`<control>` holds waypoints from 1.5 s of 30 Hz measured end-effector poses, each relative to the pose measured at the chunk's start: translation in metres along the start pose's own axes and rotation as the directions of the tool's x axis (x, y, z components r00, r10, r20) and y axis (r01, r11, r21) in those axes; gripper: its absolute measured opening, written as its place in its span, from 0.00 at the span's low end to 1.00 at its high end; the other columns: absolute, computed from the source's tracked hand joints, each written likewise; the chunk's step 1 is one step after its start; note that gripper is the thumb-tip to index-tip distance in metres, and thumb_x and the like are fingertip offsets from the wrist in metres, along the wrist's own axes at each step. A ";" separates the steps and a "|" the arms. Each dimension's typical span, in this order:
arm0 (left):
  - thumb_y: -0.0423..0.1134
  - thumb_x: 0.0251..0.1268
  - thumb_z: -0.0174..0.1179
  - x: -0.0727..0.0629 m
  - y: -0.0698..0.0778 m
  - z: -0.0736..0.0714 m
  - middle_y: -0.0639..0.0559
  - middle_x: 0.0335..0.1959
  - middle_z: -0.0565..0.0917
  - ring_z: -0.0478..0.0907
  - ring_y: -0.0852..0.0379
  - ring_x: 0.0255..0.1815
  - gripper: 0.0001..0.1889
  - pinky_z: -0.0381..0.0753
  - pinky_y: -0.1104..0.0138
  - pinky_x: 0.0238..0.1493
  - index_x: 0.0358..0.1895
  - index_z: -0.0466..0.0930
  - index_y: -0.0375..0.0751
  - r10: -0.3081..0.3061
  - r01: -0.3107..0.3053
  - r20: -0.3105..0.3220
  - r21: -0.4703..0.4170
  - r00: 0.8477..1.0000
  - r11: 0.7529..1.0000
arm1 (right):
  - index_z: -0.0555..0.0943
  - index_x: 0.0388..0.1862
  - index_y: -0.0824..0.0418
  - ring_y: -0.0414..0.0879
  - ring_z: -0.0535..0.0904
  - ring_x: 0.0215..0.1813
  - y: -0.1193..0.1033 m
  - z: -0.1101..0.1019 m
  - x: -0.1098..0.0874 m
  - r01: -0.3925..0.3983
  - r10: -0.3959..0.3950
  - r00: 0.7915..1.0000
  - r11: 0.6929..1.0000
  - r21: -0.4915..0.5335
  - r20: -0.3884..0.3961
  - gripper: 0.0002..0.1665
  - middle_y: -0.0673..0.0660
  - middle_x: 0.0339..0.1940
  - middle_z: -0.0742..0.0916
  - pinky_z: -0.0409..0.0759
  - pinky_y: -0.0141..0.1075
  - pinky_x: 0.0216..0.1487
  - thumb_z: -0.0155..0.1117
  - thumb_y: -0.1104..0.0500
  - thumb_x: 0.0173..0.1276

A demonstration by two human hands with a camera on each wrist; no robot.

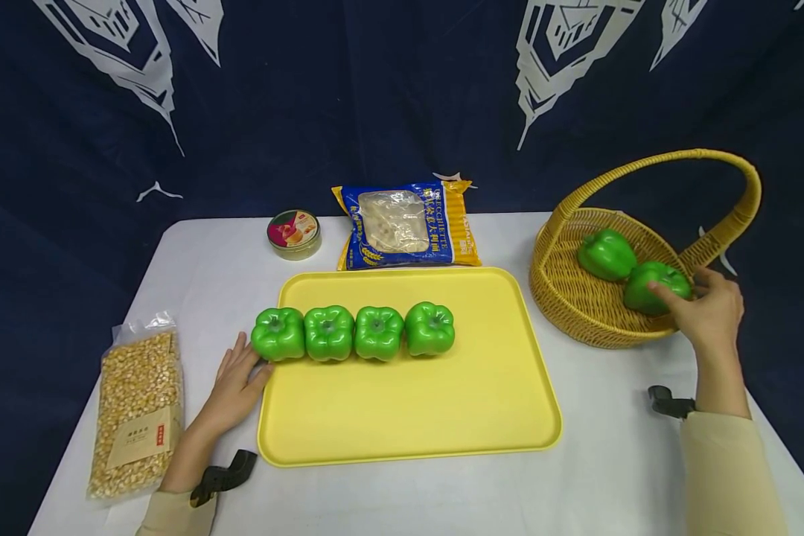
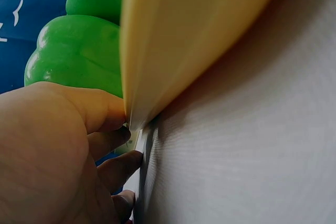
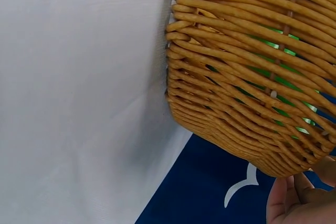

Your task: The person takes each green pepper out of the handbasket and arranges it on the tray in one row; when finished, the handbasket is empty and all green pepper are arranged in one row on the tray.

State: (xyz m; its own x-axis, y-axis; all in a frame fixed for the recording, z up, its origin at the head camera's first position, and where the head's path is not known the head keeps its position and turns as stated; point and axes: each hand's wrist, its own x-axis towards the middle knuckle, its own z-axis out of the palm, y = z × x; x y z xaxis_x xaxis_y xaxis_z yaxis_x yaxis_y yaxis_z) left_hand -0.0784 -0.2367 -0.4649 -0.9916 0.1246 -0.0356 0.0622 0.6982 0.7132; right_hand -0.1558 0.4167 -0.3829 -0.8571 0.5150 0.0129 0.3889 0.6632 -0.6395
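Observation:
My left hand (image 1: 236, 385) rests at the left edge of the yellow tray (image 1: 409, 402), fingertips beside the leftmost green bell pepper (image 1: 278, 334). In the left wrist view its thumb lies against the tray's rim (image 2: 137, 77) with the fingers loosely spread. My right hand (image 1: 713, 309) is at the right rim of the wicker basket (image 1: 576, 316). Its thumb reaches inside over the nearer bell pepper (image 1: 646, 292), while its fingers (image 3: 286, 192) curl against the basket's outer wall. Behind that pepper lies another bell pepper (image 1: 606, 254).
Three more bell peppers (image 1: 378, 333) continue the row across the tray. A blue and yellow pasta bag (image 1: 402, 223) stands behind it, left of which is a small round tin (image 1: 294, 237). At the table's left lies a bag of corn kernels (image 1: 137, 402). The basket's tall handle arches overhead.

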 end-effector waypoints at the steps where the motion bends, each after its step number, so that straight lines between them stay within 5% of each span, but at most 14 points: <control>1: 0.39 0.76 0.45 0.000 0.000 0.000 0.25 0.75 0.54 0.32 0.35 0.80 0.28 0.28 0.41 0.76 0.74 0.56 0.27 -0.001 0.001 0.000 0.001 1.000 1.000 | 0.52 0.78 0.68 0.66 0.48 0.76 0.001 0.001 0.000 0.000 0.000 1.000 1.000 0.000 0.002 0.52 0.70 0.76 0.58 0.56 0.61 0.72 0.61 0.41 0.68; 9: 0.38 0.76 0.45 -0.001 0.000 0.000 0.25 0.74 0.54 0.32 0.35 0.80 0.28 0.28 0.41 0.76 0.73 0.56 0.27 -0.004 0.004 0.001 -0.001 1.000 1.000 | 0.54 0.76 0.71 0.65 0.48 0.75 0.007 0.006 0.002 0.032 -0.032 0.999 0.999 -0.009 -0.011 0.52 0.74 0.74 0.60 0.52 0.61 0.71 0.62 0.42 0.67; 16: 0.38 0.77 0.45 -0.002 0.000 0.001 0.26 0.75 0.54 0.32 0.35 0.80 0.28 0.28 0.41 0.76 0.74 0.55 0.27 -0.007 0.007 0.002 -0.003 1.000 1.000 | 0.58 0.73 0.74 0.68 0.53 0.66 0.007 0.012 0.003 0.117 -0.121 0.992 0.989 -0.085 -0.040 0.49 0.79 0.66 0.68 0.55 0.61 0.58 0.65 0.45 0.67; 37: 0.38 0.76 0.45 -0.001 -0.001 0.001 0.26 0.75 0.54 0.32 0.35 0.80 0.29 0.27 0.41 0.76 0.74 0.55 0.28 -0.002 0.002 -0.001 -0.001 1.000 1.000 | 0.62 0.72 0.72 0.66 0.54 0.66 0.008 0.023 0.007 0.056 -0.067 0.992 0.994 -0.094 -0.109 0.49 0.77 0.65 0.69 0.56 0.60 0.55 0.68 0.45 0.63; 45: 0.38 0.76 0.46 0.000 0.001 0.000 0.26 0.75 0.54 0.32 0.35 0.80 0.29 0.27 0.41 0.76 0.74 0.55 0.27 -0.008 0.008 0.002 0.000 1.000 1.000 | 0.63 0.73 0.69 0.63 0.54 0.68 0.008 0.024 0.007 0.039 -0.045 0.990 0.998 -0.049 -0.134 0.46 0.75 0.67 0.71 0.54 0.60 0.61 0.67 0.48 0.64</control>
State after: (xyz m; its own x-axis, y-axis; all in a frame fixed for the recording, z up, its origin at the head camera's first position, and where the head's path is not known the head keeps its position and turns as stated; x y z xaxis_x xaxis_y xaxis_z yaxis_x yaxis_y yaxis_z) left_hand -0.0783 -0.2359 -0.4637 -0.9918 0.1203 -0.0428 0.0541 0.6994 0.7127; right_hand -0.1674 0.4122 -0.4064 -0.8208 0.5525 0.1447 0.3714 0.7088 -0.5997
